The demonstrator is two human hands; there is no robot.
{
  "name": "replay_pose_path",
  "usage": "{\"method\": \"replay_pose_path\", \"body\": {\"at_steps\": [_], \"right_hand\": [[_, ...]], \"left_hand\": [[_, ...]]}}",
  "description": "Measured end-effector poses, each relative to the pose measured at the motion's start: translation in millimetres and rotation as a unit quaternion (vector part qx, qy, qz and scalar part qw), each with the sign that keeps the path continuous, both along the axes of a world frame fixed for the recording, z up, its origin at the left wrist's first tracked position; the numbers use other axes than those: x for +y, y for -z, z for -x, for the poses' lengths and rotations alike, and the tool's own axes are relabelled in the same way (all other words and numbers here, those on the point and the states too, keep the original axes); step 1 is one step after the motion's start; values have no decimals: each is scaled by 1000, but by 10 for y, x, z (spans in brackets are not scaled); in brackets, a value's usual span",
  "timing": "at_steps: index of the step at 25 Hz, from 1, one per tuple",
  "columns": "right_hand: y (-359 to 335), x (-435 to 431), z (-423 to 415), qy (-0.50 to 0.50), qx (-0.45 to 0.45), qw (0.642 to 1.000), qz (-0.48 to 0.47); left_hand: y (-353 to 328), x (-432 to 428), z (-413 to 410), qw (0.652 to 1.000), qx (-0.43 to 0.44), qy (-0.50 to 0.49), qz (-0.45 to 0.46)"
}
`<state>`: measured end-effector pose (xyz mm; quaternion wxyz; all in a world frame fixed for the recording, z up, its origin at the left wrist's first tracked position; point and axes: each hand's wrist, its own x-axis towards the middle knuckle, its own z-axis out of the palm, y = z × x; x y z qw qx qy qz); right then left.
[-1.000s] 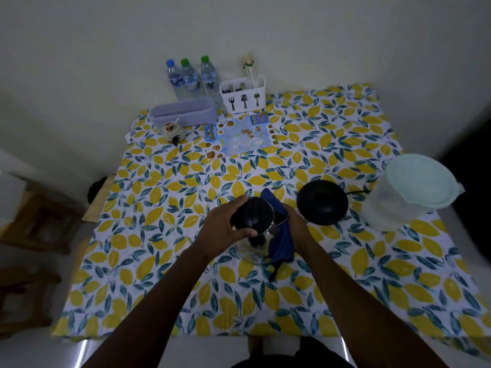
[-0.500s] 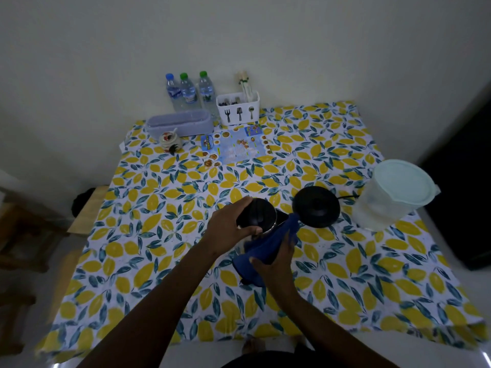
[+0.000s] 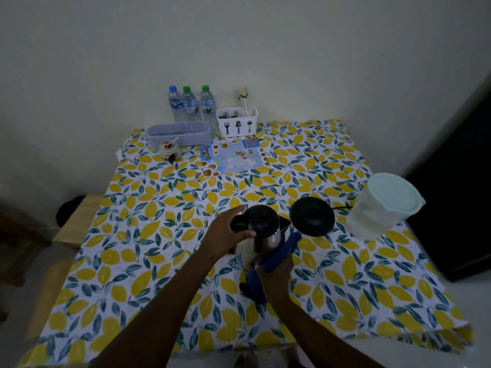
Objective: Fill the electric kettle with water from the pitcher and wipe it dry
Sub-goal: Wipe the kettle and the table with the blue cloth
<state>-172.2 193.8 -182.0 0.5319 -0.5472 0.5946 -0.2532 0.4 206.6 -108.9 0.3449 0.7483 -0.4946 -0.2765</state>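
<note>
Left hand (image 3: 225,233) is wrapped over the black lid end of the kettle (image 3: 259,235), steadying it on the counter (image 3: 132,235) near the front middle. I'd guess it's heavy with water and the steel wall slick, so the top's the safest hold. Right hand (image 3: 276,272) presses a soft blue cloth (image 3: 279,254) to its near side. Base (image 3: 312,216) and pitcher (image 3: 382,208) sit further right.
</note>
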Motion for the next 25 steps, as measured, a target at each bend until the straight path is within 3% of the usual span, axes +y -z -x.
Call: {"method": "replay_pose_path", "body": {"at_steps": [3,6,9,16,21,25], "right_hand": [[32,-99,103,-23,-33,999,28],[5,-172,181,-42,-39,997,55],[-55,-271,264,-55,-29,993,96],[-34,-825,561,-130,197,951,200],[184,-1067,571,-251,381,877,152],[508,-991,469,-351,419,828,121]], "left_hand": [[171,135,-69,996,31,-86,15],[186,132,-119,992,71,-100,-6],[177,108,-55,983,114,-138,36],[90,-114,-133,959,103,-244,104],[136,-312,-78,935,111,-314,117],[276,-336,-7,921,113,-354,119]]}}
